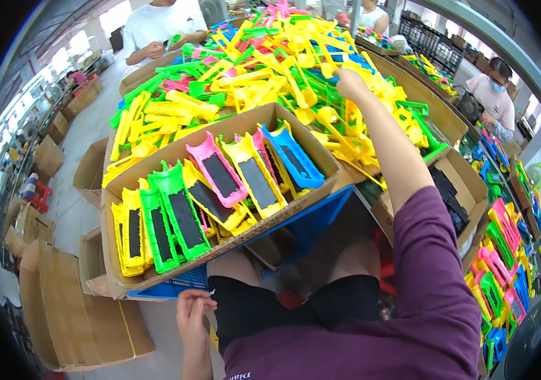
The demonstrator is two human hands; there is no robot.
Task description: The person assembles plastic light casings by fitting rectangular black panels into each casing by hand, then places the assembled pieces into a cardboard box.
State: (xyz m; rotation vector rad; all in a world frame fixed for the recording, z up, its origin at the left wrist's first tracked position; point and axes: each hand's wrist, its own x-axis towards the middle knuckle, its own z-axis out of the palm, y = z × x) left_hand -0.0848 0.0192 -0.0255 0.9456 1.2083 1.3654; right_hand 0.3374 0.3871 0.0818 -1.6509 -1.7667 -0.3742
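My right hand (351, 85) reaches far forward to the heap of loose plastic parts (251, 82), which are yellow, green, pink and blue. Its fingers touch the parts there, and whether they grip one is hidden. My left hand (193, 313) is low beside my lap, fingers curled in a pinch, with a tiny white bit at the fingertips that is too small to name. Between me and the heap a cardboard box (115, 247) holds several trough-shaped plastic parts with black strips inside, among them a green one (182, 209), a pink one (218, 170) and a blue one (294, 155).
The box rests on a blue plastic crate (175, 284). An open carton (473, 183) with black pieces stands at the right. Several cartons (68, 304) lie on the floor at left. Co-workers (163, 31) work around the heap, and more coloured parts (501, 253) are piled at far right.
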